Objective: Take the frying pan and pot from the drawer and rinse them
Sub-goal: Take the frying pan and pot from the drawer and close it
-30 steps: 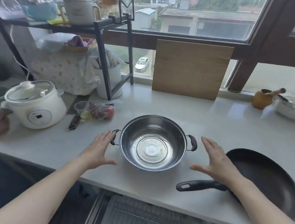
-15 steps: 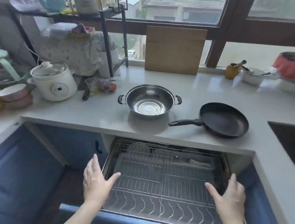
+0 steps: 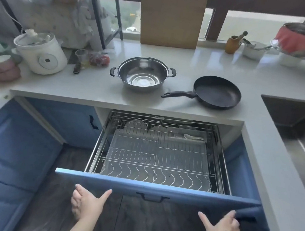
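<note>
A steel pot (image 3: 142,74) with two black handles stands on the white counter (image 3: 95,87). To its right lies a black frying pan (image 3: 217,92), handle pointing left. Below them the blue drawer (image 3: 160,188) is pulled out, its wire rack (image 3: 155,155) showing a few plates and a spoon at the back. My left hand (image 3: 86,201) hangs open in front of the drawer's blue panel, at its left part. My right hand (image 3: 221,228) is open too, near the panel's right end. Neither hand holds anything.
A dark sink (image 3: 294,115) is set in the counter at the right. A white cooker (image 3: 41,55), a plastic cup (image 3: 81,55) and a knife (image 3: 77,67) sit at the left. A wooden board (image 3: 171,19) leans on the window. Bowls (image 3: 253,48) stand far right.
Both hands left the pot on the counter, dropped over the open rack, then drew back to the front of the drawer panel. The view has tilted down and back.
</note>
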### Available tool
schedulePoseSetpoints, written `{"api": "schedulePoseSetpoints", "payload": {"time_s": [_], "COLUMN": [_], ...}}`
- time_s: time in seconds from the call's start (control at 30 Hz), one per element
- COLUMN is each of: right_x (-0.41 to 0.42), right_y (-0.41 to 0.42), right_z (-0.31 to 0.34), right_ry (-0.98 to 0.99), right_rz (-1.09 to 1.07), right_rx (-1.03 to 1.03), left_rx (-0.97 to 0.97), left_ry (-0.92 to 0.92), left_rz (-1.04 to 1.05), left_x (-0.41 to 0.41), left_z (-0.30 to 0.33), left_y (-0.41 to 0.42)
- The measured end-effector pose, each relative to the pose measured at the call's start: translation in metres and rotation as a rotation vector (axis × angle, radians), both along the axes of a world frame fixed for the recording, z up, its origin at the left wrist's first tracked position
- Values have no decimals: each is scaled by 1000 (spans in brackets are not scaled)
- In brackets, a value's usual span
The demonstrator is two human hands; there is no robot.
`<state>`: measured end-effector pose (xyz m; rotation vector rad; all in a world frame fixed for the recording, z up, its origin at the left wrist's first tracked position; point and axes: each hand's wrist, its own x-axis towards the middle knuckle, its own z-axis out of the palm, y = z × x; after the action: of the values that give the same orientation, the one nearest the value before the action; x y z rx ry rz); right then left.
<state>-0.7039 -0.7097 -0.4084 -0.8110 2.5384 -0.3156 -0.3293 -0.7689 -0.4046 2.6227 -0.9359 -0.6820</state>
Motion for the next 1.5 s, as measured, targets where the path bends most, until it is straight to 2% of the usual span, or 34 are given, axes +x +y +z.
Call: {"api": "schedulePoseSetpoints", "payload": {"time_s": [0.27,0.5,0.73,1.3,1.5], "right_x": [-9,-5,-5,-11,-11], "right_y": [-27,-46,-72,-207,-256], "right_z": [1,-11,-13,-10,-8], "right_ry": [-53,-154,-172,-169,-99], "right_rz": [4,-113,-161,-206,-155], "right_rx": [-12,-84,-139,-178,-189], "left_rx": [-4,12,5,-118,-104], "left_ry": [-23,-21,-4,61,112], "left_rz": [-42,-34,-34,-20,-4], "left_x": [-13,-27,-31,-42,-43], "left_z": [-8,-6,-8,-17,-23], "left_y": [-23,-29,-50,-184,-238]}}
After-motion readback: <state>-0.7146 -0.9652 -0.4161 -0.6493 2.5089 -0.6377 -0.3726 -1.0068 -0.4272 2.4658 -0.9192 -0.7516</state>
